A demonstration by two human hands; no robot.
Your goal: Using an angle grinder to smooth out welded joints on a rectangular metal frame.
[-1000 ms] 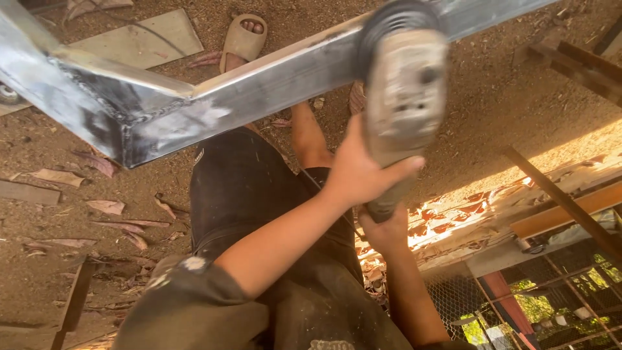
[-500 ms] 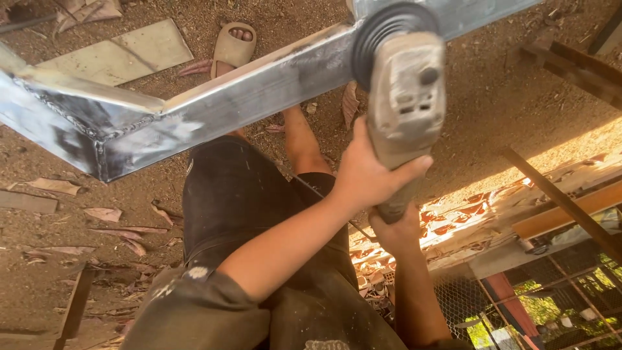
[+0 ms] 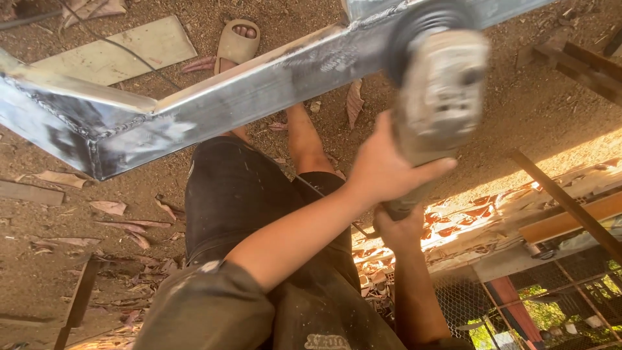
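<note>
I hold a grey angle grinder [image 3: 442, 97] with both hands. My left hand [image 3: 383, 170] wraps around its body from the left. My right hand [image 3: 400, 228] grips the rear end below it. The grinder's black guard end [image 3: 414, 29] meets a galvanised square steel tube [image 3: 272, 84] that runs across the view. That tube joins another at a welded corner [image 3: 97, 146] on the left, with dark scorch marks around the seam. The disc is blurred. My legs in dark shorts [image 3: 233, 194] stand under the tube.
My foot in a beige sandal [image 3: 237, 44] stands on dirt ground with dry leaves. A flat pale board [image 3: 116, 52] lies at the upper left. Rusty steel bars [image 3: 564, 201] and wire mesh [image 3: 518, 304] are at the right and lower right.
The grinder and both hands have shifted a little to the right along the tube, away from the welded corner. The grip is unchanged.
</note>
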